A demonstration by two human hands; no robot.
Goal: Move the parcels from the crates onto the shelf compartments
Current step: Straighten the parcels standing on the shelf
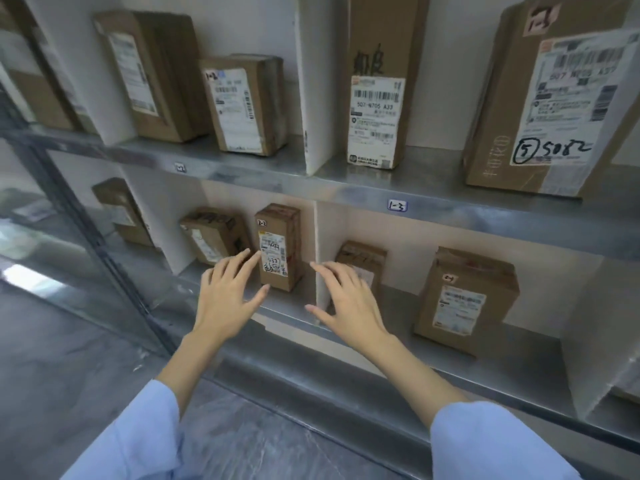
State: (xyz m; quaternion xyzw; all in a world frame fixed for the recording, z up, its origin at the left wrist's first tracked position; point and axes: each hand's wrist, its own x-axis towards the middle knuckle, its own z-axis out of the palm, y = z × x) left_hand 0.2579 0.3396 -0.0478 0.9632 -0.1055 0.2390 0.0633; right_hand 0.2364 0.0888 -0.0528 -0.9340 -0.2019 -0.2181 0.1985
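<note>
Parcel (278, 247) upright just beyond, btwn L hand (227, 296) & R hand (346, 303)

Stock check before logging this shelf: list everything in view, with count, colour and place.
Upper parcels: at least five, brown cardboard with white labels, standing on the upper board; the far-left one is blurred.
Lower parcels: at least five, brown cardboard, on the lower board; one stands upright between the hands, one is partly behind the right hand.
Dividers: at least four, white, upright between compartments.
Shelf boards: two, grey metal, one above the other.
Tags: two, small, on the upper board's front edge.
Floor: grey, lower left.
Sleeves: two, light blue, bottom.
Left hand: fingers spread, beside the upright parcel.
Right hand: fingers spread, before the lower divider.
</note>
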